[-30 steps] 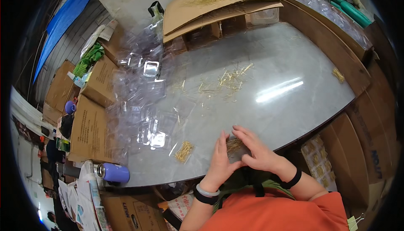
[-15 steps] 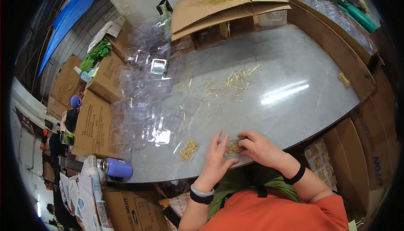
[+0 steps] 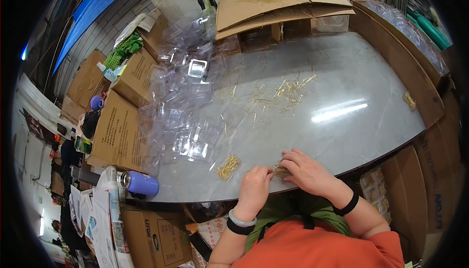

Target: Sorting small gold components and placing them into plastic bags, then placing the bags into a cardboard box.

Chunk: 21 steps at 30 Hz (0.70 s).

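At the table's near edge a small clear box of thin gold wire pins [image 3: 280,171] lies between my hands, largely covered by fingers. My left hand [image 3: 255,188] is closed, its fingertips pinched at the box's left side. From the right, my right hand [image 3: 309,172] curls its fingers and thumb over the same box. A second filled box of gold pins [image 3: 228,167] rests on the table just left of my left hand. Farther out, loose gold pins [image 3: 292,90] are scattered on the grey tabletop [image 3: 273,131].
Empty clear plastic boxes [image 3: 188,92] are heaped along the left side. A purple bottle [image 3: 142,183] lies at the near left edge. Flat cardboard [image 3: 288,4] bearing more pins covers the far side. Another pin bundle [image 3: 409,100] sits at the right edge beside a cardboard wall [image 3: 400,58].
My left hand has gone from spread fingers to a closed pinch at the box. My right hand stays over it. The whole view has shifted slightly.
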Each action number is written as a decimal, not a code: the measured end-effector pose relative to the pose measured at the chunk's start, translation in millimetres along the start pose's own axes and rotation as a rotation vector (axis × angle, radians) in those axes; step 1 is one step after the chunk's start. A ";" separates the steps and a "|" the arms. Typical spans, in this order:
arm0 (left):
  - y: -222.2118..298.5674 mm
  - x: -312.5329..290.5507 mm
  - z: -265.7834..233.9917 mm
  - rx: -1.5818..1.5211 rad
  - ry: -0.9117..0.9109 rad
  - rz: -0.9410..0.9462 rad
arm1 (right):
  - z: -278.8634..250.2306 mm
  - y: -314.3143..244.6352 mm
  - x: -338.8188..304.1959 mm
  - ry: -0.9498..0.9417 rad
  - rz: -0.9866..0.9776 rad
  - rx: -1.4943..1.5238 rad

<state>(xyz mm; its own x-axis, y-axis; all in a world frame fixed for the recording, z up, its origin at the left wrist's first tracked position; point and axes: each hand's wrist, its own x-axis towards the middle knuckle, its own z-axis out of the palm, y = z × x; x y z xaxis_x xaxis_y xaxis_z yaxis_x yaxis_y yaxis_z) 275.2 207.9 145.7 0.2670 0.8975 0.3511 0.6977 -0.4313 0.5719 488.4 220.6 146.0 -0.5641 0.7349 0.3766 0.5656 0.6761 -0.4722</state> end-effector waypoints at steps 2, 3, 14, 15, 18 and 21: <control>2.3 -3.2 -0.1 -0.052 0.014 -0.073 | -0.2 0.0 -1.2 -0.003 0.037 0.033; 4.2 -4.7 -0.8 -0.078 0.021 -0.110 | -2.1 -1.3 -1.0 -0.027 0.072 0.066; 6.4 3.6 5.9 -0.026 -0.004 -0.055 | 2.1 1.2 -0.8 -0.012 -0.024 -0.086; 7.5 5.6 6.6 -0.036 -0.005 -0.044 | 1.4 0.8 -0.4 -0.016 -0.022 -0.073; 10.0 9.7 7.5 -0.219 -0.038 -0.058 | 1.1 0.7 -1.1 -0.006 -0.012 -0.052; 8.8 3.2 7.5 -0.464 -0.088 -0.175 | 0.3 1.3 -2.3 0.001 -0.001 -0.031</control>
<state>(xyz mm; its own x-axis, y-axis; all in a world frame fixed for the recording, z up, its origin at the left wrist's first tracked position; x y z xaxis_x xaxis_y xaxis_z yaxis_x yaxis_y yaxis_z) 287.1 207.7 146.3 0.2413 0.9558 0.1679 0.3732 -0.2511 0.8931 490.3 219.8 144.3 -0.5636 0.7344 0.3781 0.5836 0.6780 -0.4469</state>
